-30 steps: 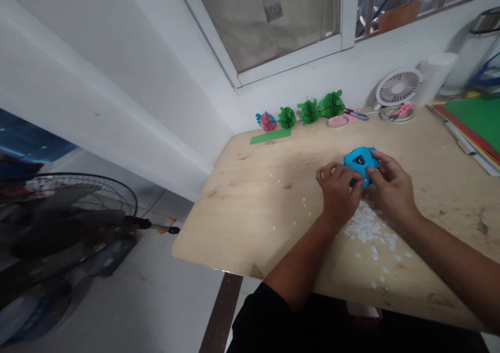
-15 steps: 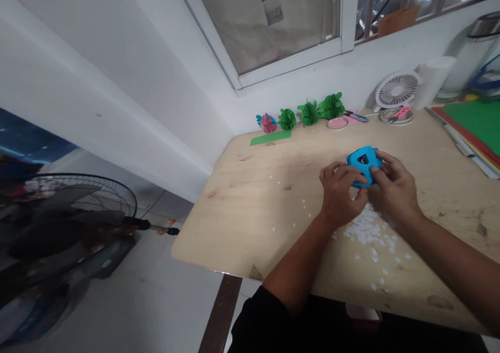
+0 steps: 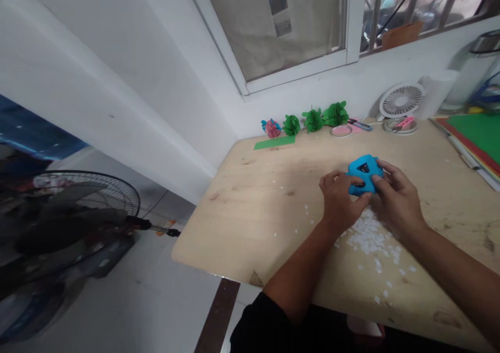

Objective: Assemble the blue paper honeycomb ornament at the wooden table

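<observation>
A rounded blue plastic case [image 3: 363,169] with dark openings, one of them triangular, is held between both hands above the table; its exact kind I cannot make out. My left hand [image 3: 340,197] grips its lower left side, one finger lying at the lower opening and the thumb at the bottom edge. On the right, my right hand [image 3: 400,194] wraps around the case with its thumb pressed on the front face. Beneath the hands lies a loose heap of small white pieces [image 3: 371,236], with a few more scattered to the left.
Along the wall stand folded-paper figures, one pink and blue [image 3: 271,128] and several green [image 3: 312,120], behind a green paper strip [image 3: 274,143]. A cutter [image 3: 360,125], tape rolls, and a small white fan [image 3: 401,101] sit farther right, beside coloured paper sheets [image 3: 474,134]. A large floor fan [image 3: 78,212] stands left.
My view has tilted slightly, so everything appears a little lower. A finger of my left hand has shifted over the lower opening of the blue case. Both hands keep their grip.
</observation>
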Motion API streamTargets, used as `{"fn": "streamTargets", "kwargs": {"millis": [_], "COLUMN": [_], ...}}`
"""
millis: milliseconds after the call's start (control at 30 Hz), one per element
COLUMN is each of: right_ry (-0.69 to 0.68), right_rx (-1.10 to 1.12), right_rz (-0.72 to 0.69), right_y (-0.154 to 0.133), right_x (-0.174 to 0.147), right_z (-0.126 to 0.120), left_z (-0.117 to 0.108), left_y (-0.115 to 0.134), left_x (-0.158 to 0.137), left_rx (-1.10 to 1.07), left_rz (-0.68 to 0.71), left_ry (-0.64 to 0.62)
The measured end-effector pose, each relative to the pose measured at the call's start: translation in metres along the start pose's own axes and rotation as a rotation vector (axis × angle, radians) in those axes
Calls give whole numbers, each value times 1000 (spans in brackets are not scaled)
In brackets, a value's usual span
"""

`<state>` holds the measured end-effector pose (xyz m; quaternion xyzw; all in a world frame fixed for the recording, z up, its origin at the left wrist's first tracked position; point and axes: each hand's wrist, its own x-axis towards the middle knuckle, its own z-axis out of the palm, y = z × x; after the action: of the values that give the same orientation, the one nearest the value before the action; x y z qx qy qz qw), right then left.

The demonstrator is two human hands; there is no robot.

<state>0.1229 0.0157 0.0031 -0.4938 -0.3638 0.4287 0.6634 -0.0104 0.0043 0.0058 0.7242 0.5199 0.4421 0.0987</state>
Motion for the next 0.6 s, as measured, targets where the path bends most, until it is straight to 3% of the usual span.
{"fn": "streamTargets", "kwargs": {"millis": [200, 600], "right_ry": [-45, -5], "right_rx": [-34, 24], "right_rz": [-11, -4], "right_y": [2, 2], "right_x": [2, 1], "right_z": [-5, -1], "left_z": [-1, -8], "left_y": [2, 6], "left_x": [0, 5], "left_rx": [13, -187], "left_rz": [-12, -109], "left_ry": [7, 8]}}
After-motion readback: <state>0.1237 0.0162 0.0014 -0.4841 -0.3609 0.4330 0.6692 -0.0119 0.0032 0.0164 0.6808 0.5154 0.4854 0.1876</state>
